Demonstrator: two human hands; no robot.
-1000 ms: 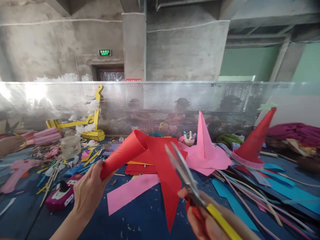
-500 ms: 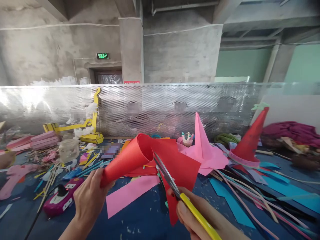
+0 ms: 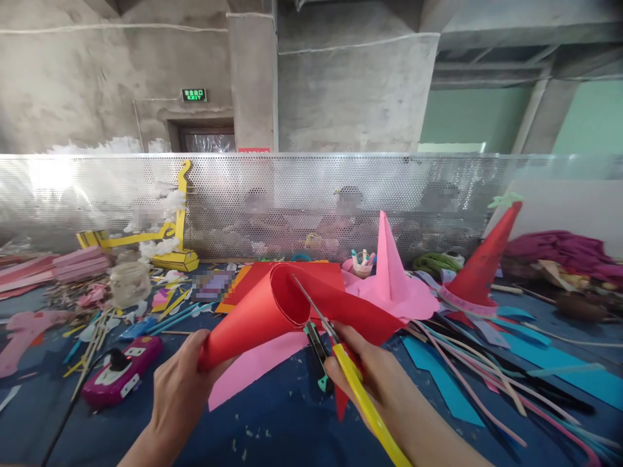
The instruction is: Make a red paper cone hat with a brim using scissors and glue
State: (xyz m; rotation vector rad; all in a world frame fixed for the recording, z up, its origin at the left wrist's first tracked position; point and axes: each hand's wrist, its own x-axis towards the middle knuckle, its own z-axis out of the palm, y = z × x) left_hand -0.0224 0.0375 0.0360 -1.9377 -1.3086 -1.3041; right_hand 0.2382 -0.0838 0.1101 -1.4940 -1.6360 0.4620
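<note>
My left hand (image 3: 182, 379) is closed round the narrow end of a red paper cone (image 3: 253, 318), whose wide mouth faces right. In my right hand (image 3: 372, 373) is a pair of scissors (image 3: 357, 395) with yellow handles, its blades at the cone's rim. A loose flap of red sheet (image 3: 374, 318) hangs from the cone over to the right, behind the blades. Below the cone lies a pink paper strip (image 3: 253, 373). A utility knife (image 3: 318, 357) with green parts lies on the dark blue table, partly hidden by my right hand.
A pink paper hat (image 3: 389, 279) and a red cone hat (image 3: 484, 266) stand at the back right. Blue paper (image 3: 442, 376) and several thin strips lie in front of them. To the left are a purple power strip (image 3: 124, 373), a pink glue gun (image 3: 29, 334) and a glass jar (image 3: 130, 283).
My right hand and the scissors have shifted up and left, the blades further along the cone's mouth. The red flap now hangs more folded. The view has tilted slightly down.
</note>
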